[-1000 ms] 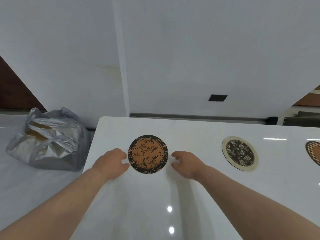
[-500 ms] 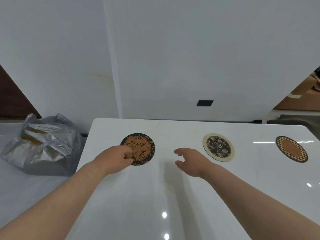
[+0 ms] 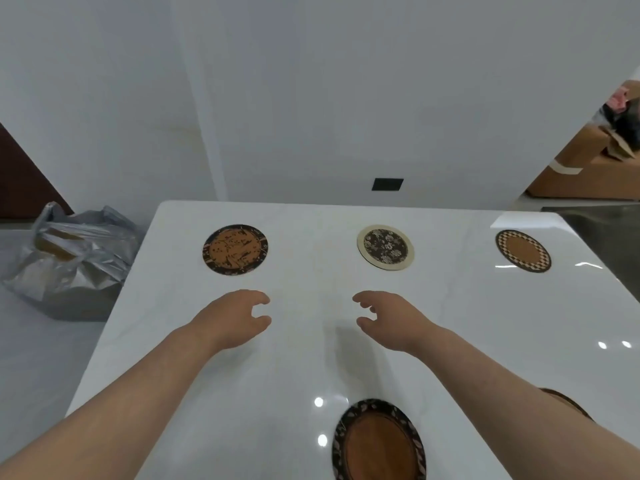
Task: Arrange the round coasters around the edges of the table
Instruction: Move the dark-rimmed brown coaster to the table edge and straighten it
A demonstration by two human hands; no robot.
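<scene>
Left grip (image 3: 232, 318) and right grip (image 3: 389, 318) slack over table (image 3: 311, 362).

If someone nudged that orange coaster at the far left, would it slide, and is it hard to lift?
The orange-and-black coaster probably slides easily: the white table looks glossy, with light reflections. It lies thin and flat, so lifting likely means catching its edge. It should not roll.
</scene>
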